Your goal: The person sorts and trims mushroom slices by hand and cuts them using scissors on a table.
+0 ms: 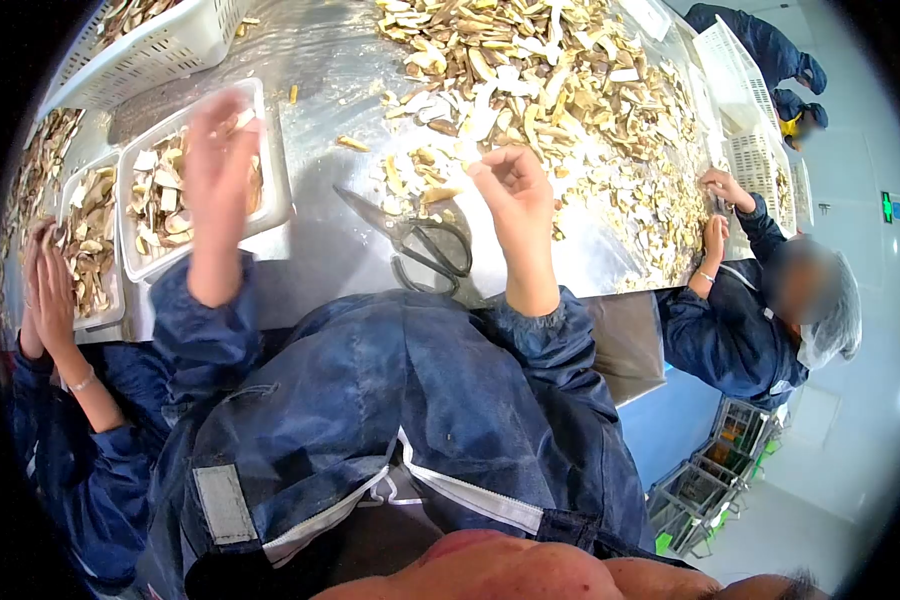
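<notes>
My left hand (220, 180), smeared by motion, is above a white tray (275, 190) of mushroom slices (160, 195). Whether its fingers hold anything is not clear. Over the steel table (320, 225), my right hand (518, 200) has thumb and index finger pinched together at the edge of a loose heap of sliced mushrooms (550, 80). What lies in that pinch is lost in glare. Between my hands, black-handled scissors (415, 240) lie with their blades toward the upper left, beside a few slices.
Another white tray (95, 318) of slices stands at the left, near a co-worker's hands (52, 285). A perforated white basket (155, 60) is at the upper left. On the right, another co-worker's hands (720, 215) work at the heap's edge, close to more baskets (755, 150).
</notes>
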`<state>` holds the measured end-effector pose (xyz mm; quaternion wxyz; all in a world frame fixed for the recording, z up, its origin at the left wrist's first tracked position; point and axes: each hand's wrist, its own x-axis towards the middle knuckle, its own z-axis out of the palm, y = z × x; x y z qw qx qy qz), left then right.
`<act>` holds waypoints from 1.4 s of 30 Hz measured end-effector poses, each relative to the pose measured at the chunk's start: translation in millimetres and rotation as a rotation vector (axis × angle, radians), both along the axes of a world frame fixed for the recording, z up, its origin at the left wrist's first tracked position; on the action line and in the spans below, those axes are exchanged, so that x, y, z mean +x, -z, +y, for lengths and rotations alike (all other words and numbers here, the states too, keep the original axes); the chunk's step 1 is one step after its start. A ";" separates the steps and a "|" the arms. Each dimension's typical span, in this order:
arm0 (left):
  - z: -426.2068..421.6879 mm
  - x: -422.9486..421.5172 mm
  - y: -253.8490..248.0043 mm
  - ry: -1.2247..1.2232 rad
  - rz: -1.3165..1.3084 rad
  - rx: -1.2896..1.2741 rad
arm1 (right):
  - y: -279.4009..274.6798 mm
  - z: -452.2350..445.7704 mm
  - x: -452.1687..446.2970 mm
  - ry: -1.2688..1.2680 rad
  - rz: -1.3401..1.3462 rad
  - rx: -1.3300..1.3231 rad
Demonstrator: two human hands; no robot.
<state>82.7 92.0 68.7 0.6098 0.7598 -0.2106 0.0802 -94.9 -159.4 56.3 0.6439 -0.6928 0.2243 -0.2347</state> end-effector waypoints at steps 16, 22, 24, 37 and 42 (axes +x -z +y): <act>-81.6 -40.6 61.1 0.530 1.033 -0.543 | 29.7 10.6 44.3 -0.027 0.316 -1.027; -85.3 -50.4 57.4 0.541 0.885 -0.311 | 26.6 3.1 42.5 0.061 0.269 -1.051; -88.0 -53.8 58.6 0.568 0.809 -0.267 | 19.6 1.8 36.6 0.036 0.236 -0.764; -88.1 -57.9 64.3 0.777 0.920 -0.226 | 13.1 11.5 12.4 -0.223 0.158 0.337; -85.7 -56.7 63.9 0.772 1.084 -0.374 | 9.6 -8.3 6.7 -0.170 0.244 0.104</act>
